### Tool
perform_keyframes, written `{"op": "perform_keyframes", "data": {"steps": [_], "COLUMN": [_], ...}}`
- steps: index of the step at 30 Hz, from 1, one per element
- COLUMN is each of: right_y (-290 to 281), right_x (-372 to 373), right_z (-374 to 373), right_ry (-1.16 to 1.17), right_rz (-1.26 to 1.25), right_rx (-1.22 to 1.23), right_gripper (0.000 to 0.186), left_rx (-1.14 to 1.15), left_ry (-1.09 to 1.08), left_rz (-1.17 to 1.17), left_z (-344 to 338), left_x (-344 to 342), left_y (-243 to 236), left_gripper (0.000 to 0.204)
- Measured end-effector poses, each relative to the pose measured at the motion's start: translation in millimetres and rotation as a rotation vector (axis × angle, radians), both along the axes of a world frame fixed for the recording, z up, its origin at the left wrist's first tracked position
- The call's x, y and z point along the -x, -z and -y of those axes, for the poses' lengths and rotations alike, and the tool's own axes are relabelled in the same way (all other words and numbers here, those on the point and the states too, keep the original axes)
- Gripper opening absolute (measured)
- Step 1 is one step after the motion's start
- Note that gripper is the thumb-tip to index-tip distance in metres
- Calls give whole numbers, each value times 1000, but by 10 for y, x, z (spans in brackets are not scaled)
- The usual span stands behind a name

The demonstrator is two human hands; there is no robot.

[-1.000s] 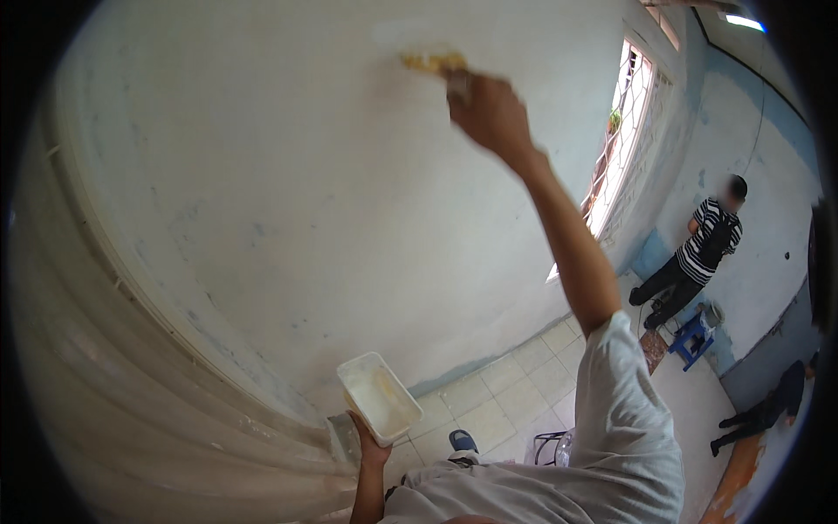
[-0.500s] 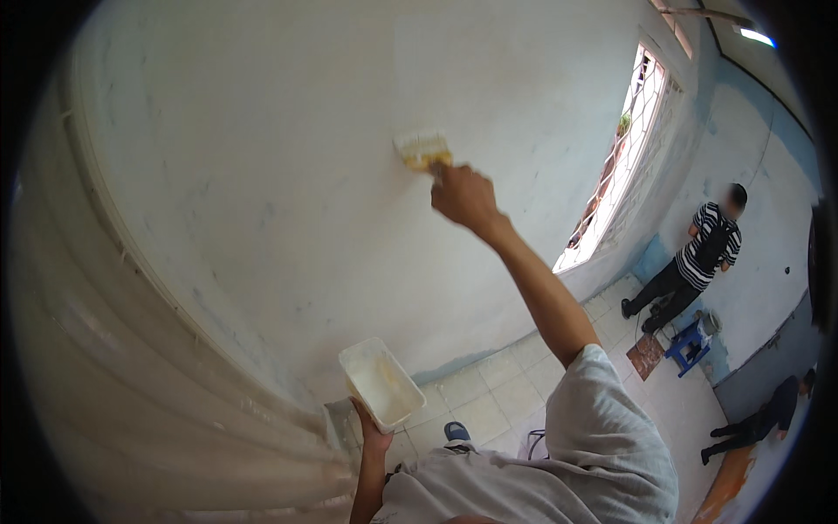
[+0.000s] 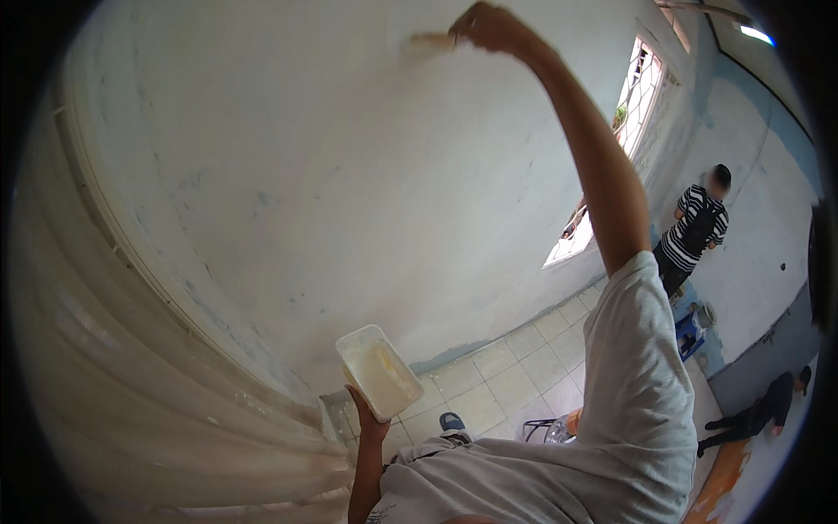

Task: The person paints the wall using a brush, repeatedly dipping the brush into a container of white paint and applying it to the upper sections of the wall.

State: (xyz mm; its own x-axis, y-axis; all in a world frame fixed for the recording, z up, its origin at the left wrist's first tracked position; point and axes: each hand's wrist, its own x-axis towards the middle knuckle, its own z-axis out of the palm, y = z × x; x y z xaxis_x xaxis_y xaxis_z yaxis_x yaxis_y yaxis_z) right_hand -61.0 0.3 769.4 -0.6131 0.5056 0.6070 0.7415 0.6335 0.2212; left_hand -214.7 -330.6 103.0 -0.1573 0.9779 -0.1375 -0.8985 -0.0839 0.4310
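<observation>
High up at the top of the view, my right hand (image 3: 496, 30) grips the handle of a paintbrush (image 3: 428, 42). Motion blurs the brush's bristles, which point left along the pale wall (image 3: 349, 175); whether they touch it I cannot tell. Low in front of me, my left hand (image 3: 370, 416) holds a white rectangular tub (image 3: 377, 371) from its near left side. Whitish paint coats the inside of the tub, with a yellowish patch along its right side. Bluish-grey marks show through the wall's thin white coat.
A translucent curtain (image 3: 192, 393) hangs along the left. At the right is a window (image 3: 642, 96) with a metal grille. One person in a striped shirt (image 3: 698, 223) stands by the far wall, near a blue stool (image 3: 690, 336); another person (image 3: 768, 410) is lower right. Tiles (image 3: 515, 384) cover the floor.
My right hand has swung upward with the paintbrush, from mid-wall to near the top of the view. The tub in my left hand has barely moved.
</observation>
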Motion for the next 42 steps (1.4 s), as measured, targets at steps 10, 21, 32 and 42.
{"op": "perform_keyframes", "data": {"steps": [10, 21, 32, 42], "right_y": [1399, 3421, -465, 2517], "right_x": [164, -97, -115, 209], "right_z": [78, 21, -94, 1], "right_ry": [57, 23, -92, 12], "right_rz": [-406, -45, -476, -343], "right_rx": [48, 585, 147, 297], "right_gripper": [46, 40, 32, 49], "left_rx": [70, 61, 61, 89], "left_ry": [-41, -45, -3, -132], "left_rz": [29, 16, -14, -236], "left_z": [-10, -253, -225, -119], "left_x": [-73, -162, -257, -286], "left_y": [44, -17, -117, -29], "left_gripper": [78, 77, 79, 78]}}
